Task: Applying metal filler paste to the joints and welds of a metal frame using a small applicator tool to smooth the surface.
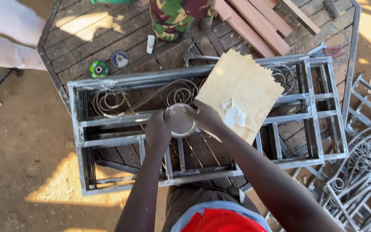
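Observation:
A round silvery tin sits between both my hands, above a grey metal frame with scroll ornaments. My left hand grips the tin's left side. My right hand holds its right side and top edge. Just right of it a piece of tan cardboard lies on the frame, with a smear of white paste on its near edge. The frame rests on a dark wooden table.
Two grinding discs lie on the table's far left. A person in camouflage trousers stands at the far side, beside wooden planks. More scrolled metal frames lie on the ground at right. Sandy ground is at left.

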